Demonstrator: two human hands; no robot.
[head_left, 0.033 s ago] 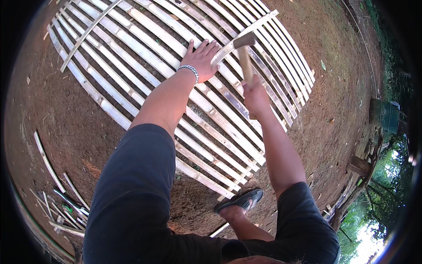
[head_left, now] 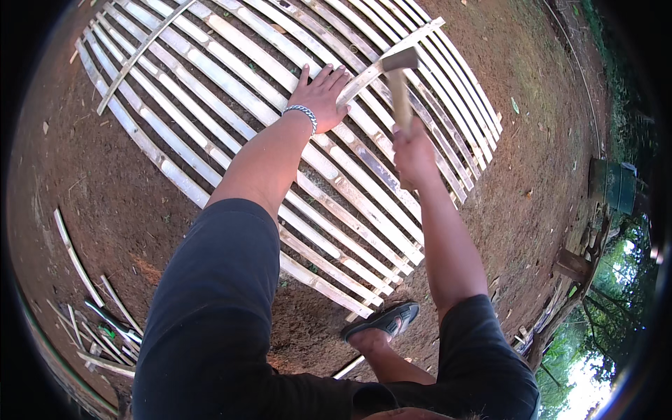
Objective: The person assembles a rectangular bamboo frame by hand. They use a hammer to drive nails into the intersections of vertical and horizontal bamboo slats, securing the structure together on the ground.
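Observation:
A panel of pale split-bamboo slats lies on the ground in front of me, the slats side by side with gaps between them. A crosspiece runs over the slats on the right. My left hand, with a chain bracelet on its wrist, presses flat on the slats, fingers spread, beside the crosspiece's near end. In my right hand is a hammer, gripped by its wooden handle. Its dark head is over the crosspiece; whether it touches cannot be told.
Another thin crosspiece spans the slats at the far left. Loose bamboo strips lie on the brown soil at lower left, near a long tool. A sandalled foot stands by the panel's near edge. A green container is at right.
The hammer and my right hand have shifted a little to the right. My left hand stays where it was on the slats.

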